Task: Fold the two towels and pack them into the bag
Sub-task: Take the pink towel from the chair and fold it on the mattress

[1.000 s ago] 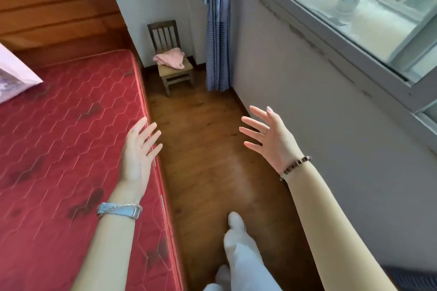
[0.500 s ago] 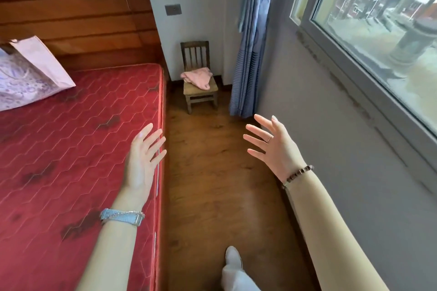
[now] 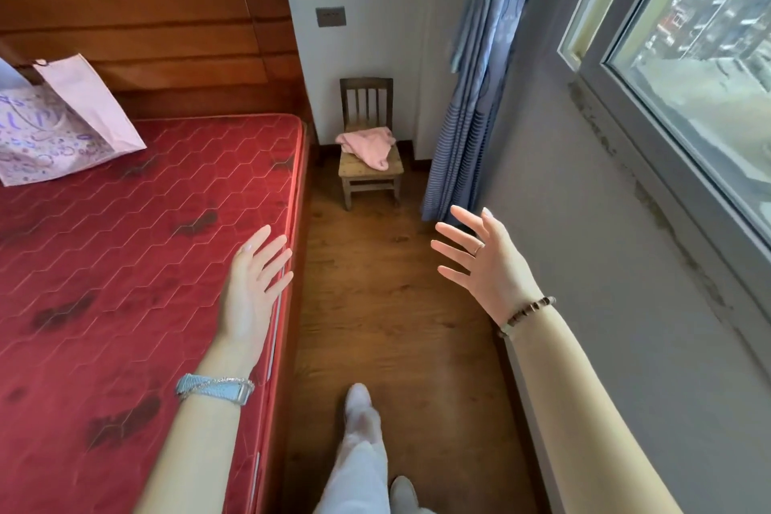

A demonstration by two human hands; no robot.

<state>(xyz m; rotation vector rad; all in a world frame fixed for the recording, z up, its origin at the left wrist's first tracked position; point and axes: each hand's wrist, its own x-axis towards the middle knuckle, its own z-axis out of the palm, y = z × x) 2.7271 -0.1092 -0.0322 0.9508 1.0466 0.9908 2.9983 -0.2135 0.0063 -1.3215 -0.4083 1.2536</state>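
Pink towel heap (image 3: 369, 142) on the chair (image 3: 354, 173) lies straight ahead, well beyond the left hand (image 3: 254, 292) and right hand (image 3: 484, 267), both spread and empty.

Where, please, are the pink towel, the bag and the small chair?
pink towel (image 3: 369, 144): head view, crumpled middle.
bag (image 3: 41, 134): head view, printed front.
small chair (image 3: 366, 83): head view, backrest top rail.

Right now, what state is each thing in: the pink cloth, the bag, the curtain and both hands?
Pink towel: unfolded, crumpled in a heap on the chair seat.
Chair: upright, against the wall.
Bag: on the mattress by the headboard, partly out of frame; contents not visible.
Curtain: gathered to one side in the corner.
Left hand: open, empty, above the mattress edge.
Right hand: open, fingers spread, empty.
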